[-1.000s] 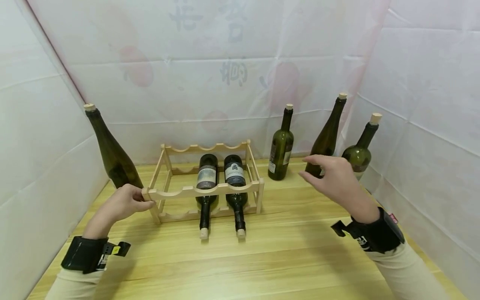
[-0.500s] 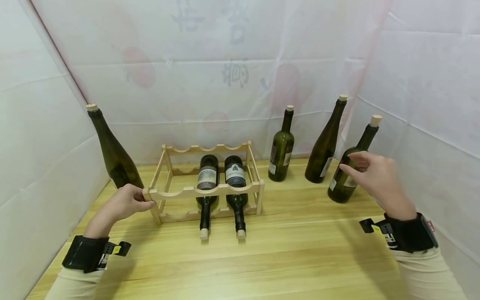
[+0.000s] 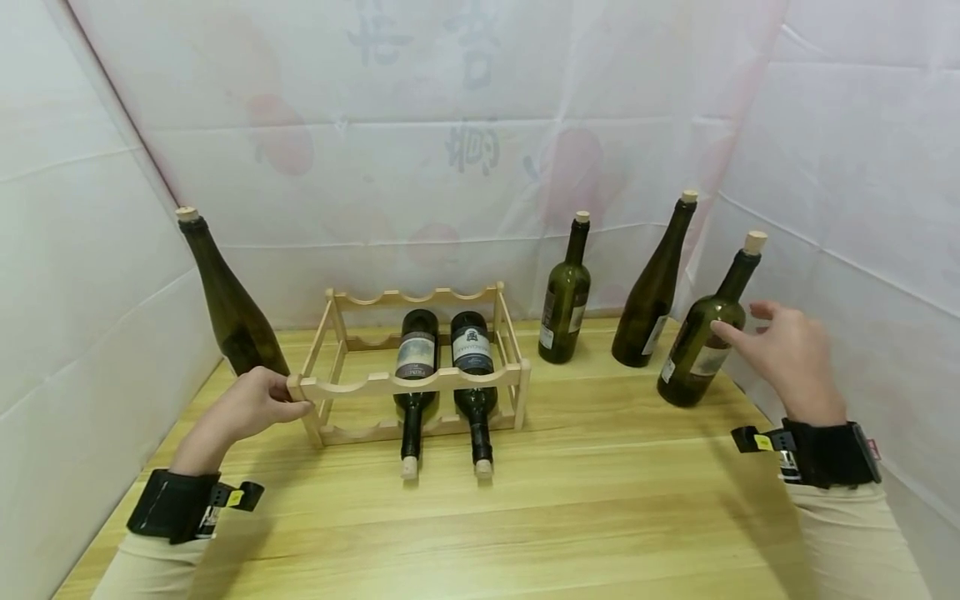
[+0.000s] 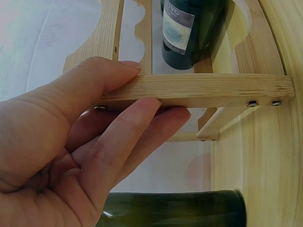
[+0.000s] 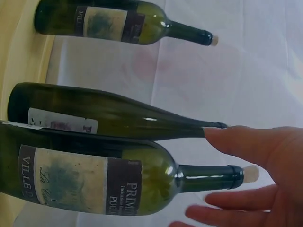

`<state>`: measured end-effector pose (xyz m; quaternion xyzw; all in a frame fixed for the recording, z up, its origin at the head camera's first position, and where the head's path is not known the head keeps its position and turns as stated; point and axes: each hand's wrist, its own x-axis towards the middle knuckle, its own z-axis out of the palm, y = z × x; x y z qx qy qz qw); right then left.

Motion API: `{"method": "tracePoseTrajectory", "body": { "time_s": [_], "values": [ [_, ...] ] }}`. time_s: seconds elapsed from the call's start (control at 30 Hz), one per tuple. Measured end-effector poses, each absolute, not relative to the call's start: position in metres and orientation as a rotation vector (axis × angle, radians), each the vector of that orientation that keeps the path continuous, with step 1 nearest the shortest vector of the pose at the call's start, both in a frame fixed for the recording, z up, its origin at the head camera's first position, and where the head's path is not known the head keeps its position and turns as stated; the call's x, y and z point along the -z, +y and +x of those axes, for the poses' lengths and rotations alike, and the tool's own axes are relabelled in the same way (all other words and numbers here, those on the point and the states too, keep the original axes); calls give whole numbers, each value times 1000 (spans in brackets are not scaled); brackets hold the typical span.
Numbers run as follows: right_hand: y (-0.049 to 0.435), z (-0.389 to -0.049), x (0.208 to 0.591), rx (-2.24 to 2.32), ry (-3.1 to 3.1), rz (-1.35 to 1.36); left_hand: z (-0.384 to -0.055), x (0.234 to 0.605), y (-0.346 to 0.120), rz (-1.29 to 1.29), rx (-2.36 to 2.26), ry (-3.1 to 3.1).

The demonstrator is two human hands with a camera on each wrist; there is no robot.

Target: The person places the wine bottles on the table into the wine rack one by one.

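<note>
My left hand (image 3: pixel 251 408) pinches the front left corner of a light wooden wine rack (image 3: pixel 375 385); in the left wrist view the thumb lies above a rail and fingertips press below it. Two dark, corked wine bottles lie side by side in the rack, a left one (image 3: pixel 415 354) and a right one (image 3: pixel 471 352), necks toward me. My right hand (image 3: pixel 795 358) is spread beside the rightmost upright green wine bottle (image 3: pixel 690 367). In the right wrist view its thumb and fingers stand around that bottle's corked neck (image 5: pixel 206 177), with no grip visible.
Two more corked bottles stand upright at the right, a shorter one (image 3: pixel 564 312) and a slender one (image 3: pixel 651 308). Another tall bottle (image 3: pixel 240 321) stands left of the rack, behind my left hand. White cloth walls (image 3: pixel 487 208) enclose the wooden table (image 3: pixel 480 533).
My right hand has moved right, from in front of the slender bottle, across the rightmost bottle to its right side. The left hand keeps its hold on the rack.
</note>
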<state>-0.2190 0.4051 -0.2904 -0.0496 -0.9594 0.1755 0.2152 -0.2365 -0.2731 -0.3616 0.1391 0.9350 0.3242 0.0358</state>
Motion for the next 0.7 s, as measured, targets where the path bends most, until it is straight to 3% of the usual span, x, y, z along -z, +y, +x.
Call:
{"method": "tracePoseTrajectory", "body": {
  "time_s": [0.27, 0.7],
  "values": [
    [416, -238, 291, -540, -2709, -309, -236, 361, -273, 421, -989, 2867],
    [425, -272, 301, -597, -2740, -343, -236, 360, -271, 414, -1004, 2865]
  ]
}}
